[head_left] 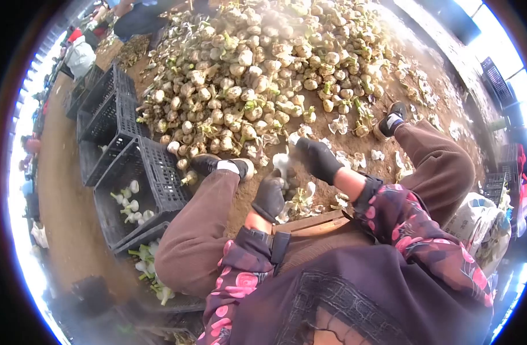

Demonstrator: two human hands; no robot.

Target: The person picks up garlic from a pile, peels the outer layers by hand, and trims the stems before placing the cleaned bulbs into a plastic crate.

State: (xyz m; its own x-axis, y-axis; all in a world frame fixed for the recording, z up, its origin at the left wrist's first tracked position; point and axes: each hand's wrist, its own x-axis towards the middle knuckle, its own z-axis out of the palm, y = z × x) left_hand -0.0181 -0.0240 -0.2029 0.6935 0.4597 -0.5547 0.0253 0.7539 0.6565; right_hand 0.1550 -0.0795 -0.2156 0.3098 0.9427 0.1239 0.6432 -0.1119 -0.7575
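Observation:
My left hand (268, 198), in a dark glove, is closed round the stem of a garlic bulb (281, 161), whose white head points up and away from me. Close on its right is my right hand (317, 161), also gloved in black, its fingers curled together and slightly blurred. A small pale patch shows at these fingertips; I cannot tell what they hold. Below the hands, between my legs, lie loose garlic peelings (302, 201) beside a wooden board (318, 223).
A large heap of garlic bulbs (240, 86) spreads ahead. Black plastic crates (167, 178) line the left, the nearest holding several cleaned bulbs (132, 205). More garlic with green stems (151, 270) lies at lower left. A white sack (476, 221) stands at right.

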